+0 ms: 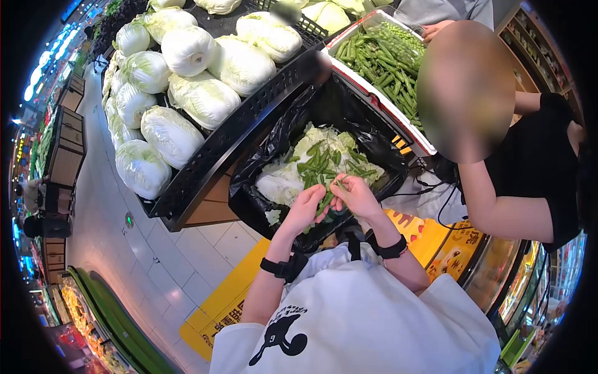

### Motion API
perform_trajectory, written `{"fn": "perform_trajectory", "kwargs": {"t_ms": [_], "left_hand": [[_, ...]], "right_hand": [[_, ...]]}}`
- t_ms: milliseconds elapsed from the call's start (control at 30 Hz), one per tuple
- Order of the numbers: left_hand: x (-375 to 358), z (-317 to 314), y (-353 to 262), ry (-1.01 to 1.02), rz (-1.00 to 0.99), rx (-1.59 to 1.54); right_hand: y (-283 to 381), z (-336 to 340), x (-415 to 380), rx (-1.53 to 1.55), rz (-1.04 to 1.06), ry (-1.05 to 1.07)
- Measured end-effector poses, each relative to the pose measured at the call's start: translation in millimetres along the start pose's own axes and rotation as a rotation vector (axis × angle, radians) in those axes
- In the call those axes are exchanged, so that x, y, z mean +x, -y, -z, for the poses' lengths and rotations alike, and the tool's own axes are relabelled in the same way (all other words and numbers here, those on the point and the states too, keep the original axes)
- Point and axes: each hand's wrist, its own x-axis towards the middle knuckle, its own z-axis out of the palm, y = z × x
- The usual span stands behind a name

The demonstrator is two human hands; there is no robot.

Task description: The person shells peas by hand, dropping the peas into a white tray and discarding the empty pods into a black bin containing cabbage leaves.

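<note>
My left hand (pixel 306 209) and my right hand (pixel 355 197) are close together over a bin lined with a black bag (pixel 249 181). Both have their fingers closed on a green pea pod (pixel 325 201), partly hidden by the fingers. Beneath them, pale cabbage leaves (pixel 280 184) and several loose green pods (pixel 324 161) lie in the bag. Beyond the bin, to the right, a white-walled box (pixel 398 136) holds many pea pods (pixel 380 65). Shelled peas (pixel 395 38) sit at its far end under clear plastic.
Napa cabbages (pixel 202 100) are piled on a black-edged display stand (pixel 227 140) at the left. Another person in a black top (pixel 523 171) is close on my right. A dark cable (pixel 442 212) hangs near the bin. A yellow printed mat (pixel 218 305) covers some floor tiles.
</note>
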Motion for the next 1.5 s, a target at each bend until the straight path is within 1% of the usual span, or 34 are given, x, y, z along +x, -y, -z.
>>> {"fn": "perform_trajectory", "kwargs": {"t_ms": [100, 133, 200, 233, 267, 300, 333, 367, 433, 500, 533, 600, 633, 700, 733, 800, 833, 867, 900, 933, 1000, 1033, 1067, 1100, 1133, 1200, 1267, 1333, 1400, 1467, 1500], "left_hand": [[-0.8, 0.0, -1.8, 0.028, 0.054, -0.005], [0.0, 0.4, -1.0, 0.032, 0.049, 0.002], [2.3, 0.8, 4.1, 0.038, 0.07, -0.039], [4.2, -0.9, 6.1, 0.024, 0.048, -0.022], [3.4, -4.7, 3.0, -0.004, 0.068, -0.006], [4.6, -6.2, 6.4, -0.024, 0.027, 0.034], [8.9, -9.6, 12.6, -0.071, -0.056, 0.079], [10.2, -10.6, 13.6, -0.074, -0.044, 0.047], [14.8, -9.5, 18.0, -0.03, -0.025, 0.007], [21.0, -8.3, 27.9, -0.025, 0.028, -0.06], [21.3, -11.9, 21.8, -0.057, 0.073, -0.049], [21.2, -12.1, 10.8, 0.015, 0.106, -0.023], [23.2, -9.7, 12.1, 0.026, 0.113, -0.023], [21.6, -2.9, 21.5, 0.032, 0.133, -0.014], [23.9, -0.4, 27.5, 0.001, 0.142, -0.052], [27.7, 3.1, 33.5, -0.029, 0.138, -0.077], [28.2, 4.1, 34.2, -0.035, 0.16, -0.102], [27.9, 5.0, 35.1, -0.042, 0.191, -0.125], [28.8, 3.3, 36.6, -0.086, 0.171, -0.156], [30.0, 4.2, 35.2, -0.087, 0.183, -0.136], [32.6, 3.3, 35.4, -0.046, 0.088, -0.283], [34.2, 3.4, 33.0, -0.067, 0.132, -0.346], [35.6, 3.5, 30.1, -0.013, 0.129, -0.444], [38.5, 0.1, 27.0, -0.065, 0.156, -0.487], [40.1, -4.8, 20.3, -0.122, 0.18, -0.529], [52.6, 6.8, 34.8, -0.076, 0.13, -0.531], [67.9, -3.3, 19.2, -0.174, 0.138, -0.5], [83.7, 3.2, 9.3, -0.029, 0.084, -0.455], [94.5, -8.1, -15.7, 0.012, 0.029, -0.45], [97.4, -35.8, -52.7, -0.144, 0.06, -0.372], [100.9, -38.9, -61.0, -0.156, 0.059, -0.382]], "right_hand": [[4.3, 4.0, -2.0, -0.079, -0.012, 0.049], [4.5, 6.1, -1.6, -0.08, -0.004, 0.047], [5.0, 9.1, -1.4, -0.184, -0.025, 0.036], [13.5, 6.0, -5.0, -0.245, -0.045, -0.007], [13.0, 4.3, -6.6, -0.221, -0.03, -0.017], [8.5, 3.6, -8.0, -0.268, -0.04, -0.047], [12.2, 3.3, -11.0, -0.266, -0.045, -0.039], [13.4, 2.3, -13.4, -0.285, 0.013, -0.074], [7.5, 10.6, -11.4, -0.328, 0.019, -0.067], [-3.3, 15.0, -7.0, -0.227, 0.012, -0.1], [5.3, 13.0, -7.8, -0.27, -0.035, -0.149], [8.7, 13.4, -4.9, -0.379, 0.018, -0.175], [12.1, 15.2, -2.1, -0.375, 0.027, -0.185], [12.9, 12.7, -1.5, -0.519, 0.104, -0.149], [8.2, 11.8, 0.0, -0.509, 0.11, -0.149], [-0.2, 16.2, 7.6, -0.589, 0.148, -0.133], [8.7, 13.8, 4.7, -0.63, 0.233, -0.159], [7.9, 13.1, 6.1, -0.617, 0.241, -0.167], [5.7, 12.3, 7.7, -0.652, 0.266, -0.218], [1.6, 9.8, 8.8, -0.682, 0.285, -0.27], [-5.3, 6.9, 11.3, -0.613, 0.266, -0.281], [2.4, 7.7, 11.5, -0.611, 0.285, -0.294], [9.0, 8.9, 12.2, -0.611, 0.305, -0.302], [8.1, 10.9, 15.8, -0.641, 0.373, -0.328], [14.9, 10.6, 16.2, -0.642, 0.368, -0.358], [29.6, 16.0, 16.6, -0.638, 0.327, -0.356], [30.9, 24.7, 24.0, -0.602, 0.352, -0.421], [37.8, 37.3, 32.5, -0.542, 0.501, -0.509], [52.3, 48.4, 35.5, -0.513, 0.593, -0.564], [65.1, 56.9, 34.3, -0.436, 0.462, -0.547], [65.6, 62.6, 37.1, -0.393, 0.471, -0.528]]}}
